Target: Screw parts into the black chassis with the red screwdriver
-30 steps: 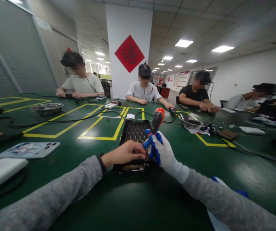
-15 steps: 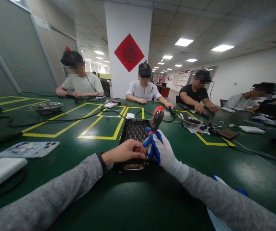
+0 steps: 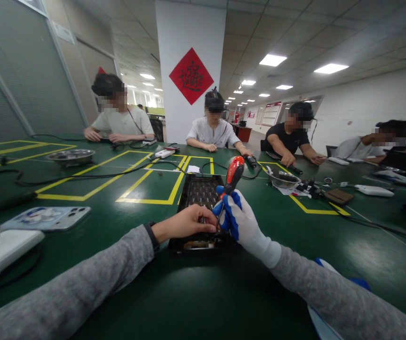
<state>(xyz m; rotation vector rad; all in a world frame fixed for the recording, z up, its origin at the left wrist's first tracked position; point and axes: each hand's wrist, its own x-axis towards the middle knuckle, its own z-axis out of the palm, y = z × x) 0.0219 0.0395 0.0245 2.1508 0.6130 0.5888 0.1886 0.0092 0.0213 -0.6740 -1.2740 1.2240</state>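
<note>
A screwdriver with a red and black handle stands nearly upright, handle up, in my right hand, which wears a white and blue glove. Its shaft points down into a black tray-like casing lying on the green table. My bare left hand reaches over the casing from the left, thumb and fingers pinched together beside the shaft. Whatever those fingertips hold is too small or hidden to make out. Rows of small raised points line the casing's inside. The screwdriver's tip is hidden by my hands.
To the left lie a phone and a white device. Metal bowls stand at far left and right, with cables across the table. A blue and white glove lies by my right forearm. Several people sit opposite.
The whole view has shifted slightly. Both hands keep their places over the casing, and the screwdriver stays in my right hand at about the same tilt.
</note>
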